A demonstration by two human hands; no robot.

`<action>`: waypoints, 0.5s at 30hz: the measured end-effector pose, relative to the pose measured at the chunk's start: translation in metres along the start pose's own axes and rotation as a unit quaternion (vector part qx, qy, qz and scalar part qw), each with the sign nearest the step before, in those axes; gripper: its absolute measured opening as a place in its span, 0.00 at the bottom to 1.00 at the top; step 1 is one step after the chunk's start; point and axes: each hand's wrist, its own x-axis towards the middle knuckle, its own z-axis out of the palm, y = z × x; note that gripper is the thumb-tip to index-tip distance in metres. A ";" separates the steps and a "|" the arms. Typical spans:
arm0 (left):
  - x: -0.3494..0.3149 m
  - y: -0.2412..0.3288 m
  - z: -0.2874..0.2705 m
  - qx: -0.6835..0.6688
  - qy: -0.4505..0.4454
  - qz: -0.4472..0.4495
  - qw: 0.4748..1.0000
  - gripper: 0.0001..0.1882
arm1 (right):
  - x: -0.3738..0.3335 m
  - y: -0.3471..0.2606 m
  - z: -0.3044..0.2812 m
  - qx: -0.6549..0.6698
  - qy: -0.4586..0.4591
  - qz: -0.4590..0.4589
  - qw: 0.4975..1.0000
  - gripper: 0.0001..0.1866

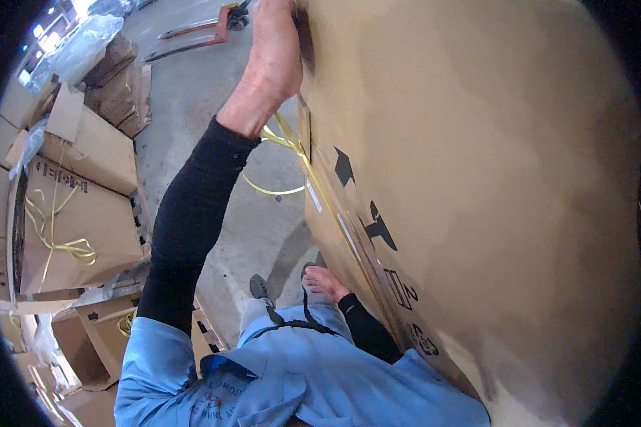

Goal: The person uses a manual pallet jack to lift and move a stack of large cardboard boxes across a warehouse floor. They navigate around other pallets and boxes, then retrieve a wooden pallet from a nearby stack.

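Note:
A large brown cardboard box fills the right of the view, close to my chest and tilted. It has black handling symbols printed on its side. My left hand, on an outstretched black-sleeved arm, grips the box's far edge near the top. My right hand holds the box's lower edge close to my body. A yellow strapping band runs along the box's side, and a loose loop of it hangs below my left wrist.
Grey concrete floor lies below, with my shoe on it. Stacked cardboard boxes, some with yellow straps, stand on pallets at the left. An orange pallet jack is parked at the far top.

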 end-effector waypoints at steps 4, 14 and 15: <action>-0.011 0.013 0.001 0.000 0.042 -0.060 0.997 0.35 | -0.032 0.003 -0.004 -0.003 0.033 0.000 0.999 0.32; -0.014 -0.013 -0.023 0.135 0.085 0.081 0.984 0.26 | -0.020 0.026 -0.029 -0.051 0.118 -0.007 0.992 0.34; -0.019 -0.014 -0.032 0.105 0.040 0.054 0.992 0.25 | -0.009 0.030 -0.029 -0.027 0.113 0.007 0.993 0.33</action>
